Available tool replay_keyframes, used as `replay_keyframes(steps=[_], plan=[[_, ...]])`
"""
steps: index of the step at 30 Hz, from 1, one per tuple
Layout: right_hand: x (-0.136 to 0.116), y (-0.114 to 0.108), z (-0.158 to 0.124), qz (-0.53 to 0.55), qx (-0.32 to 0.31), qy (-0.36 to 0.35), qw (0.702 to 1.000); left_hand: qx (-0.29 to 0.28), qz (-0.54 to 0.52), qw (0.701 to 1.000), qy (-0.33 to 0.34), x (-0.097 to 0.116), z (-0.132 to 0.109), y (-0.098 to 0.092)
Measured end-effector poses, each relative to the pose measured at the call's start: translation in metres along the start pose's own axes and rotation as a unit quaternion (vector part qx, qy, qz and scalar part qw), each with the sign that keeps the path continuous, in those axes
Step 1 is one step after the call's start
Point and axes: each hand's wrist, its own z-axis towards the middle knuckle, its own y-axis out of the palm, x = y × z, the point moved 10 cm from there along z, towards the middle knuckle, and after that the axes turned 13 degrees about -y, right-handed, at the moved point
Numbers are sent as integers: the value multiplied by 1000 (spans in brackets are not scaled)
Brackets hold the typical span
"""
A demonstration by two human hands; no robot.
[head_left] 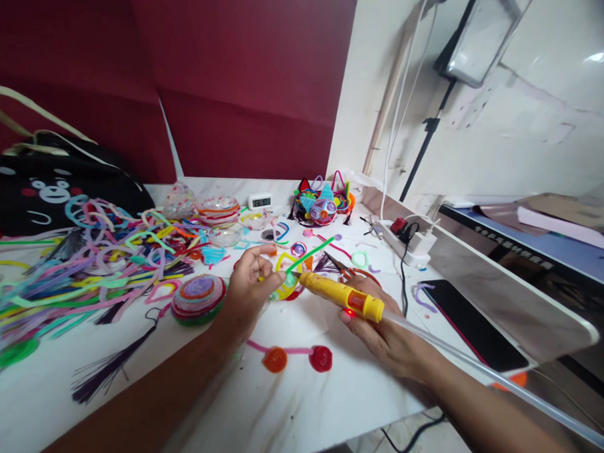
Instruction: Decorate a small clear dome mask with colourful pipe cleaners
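Note:
My right hand (373,317) is wrapped around a yellow hot glue gun (335,295) with a red light lit on it. A long clear glue stick (462,353) runs out of its back end. The gun's nozzle meets a green pipe cleaner (310,254), pinched between the thumb and finger of my left hand (257,275). Just behind and below the fingers lies a yellow coiled piece (285,295), partly hidden. Left of my left hand sits a striped dome of wound pipe cleaners (199,298). Nearer me, a pink strip (295,351) joins an orange disc (275,360) and a red disc (320,358).
Loose pipe cleaners (118,254) heap up at the left before a black bag (54,184). Colourful finished pieces (323,202) and a small clock (259,201) stand at the back. A power strip (405,242), cables and a phone (471,322) are on the right.

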Motion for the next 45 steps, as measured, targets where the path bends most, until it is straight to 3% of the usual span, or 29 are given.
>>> replay_keyframes(steps=[21,32,45], plan=[[3,1,-1,33,-1,6,999,0,-6,1000,-10,-1,0,0],[2,-4,0,58,10,32,998,-41,-55,997,-23,-4,0,4],[-2,1,1,-7,-11,-12,1000,-31,-28,999,8,0,-1,3]])
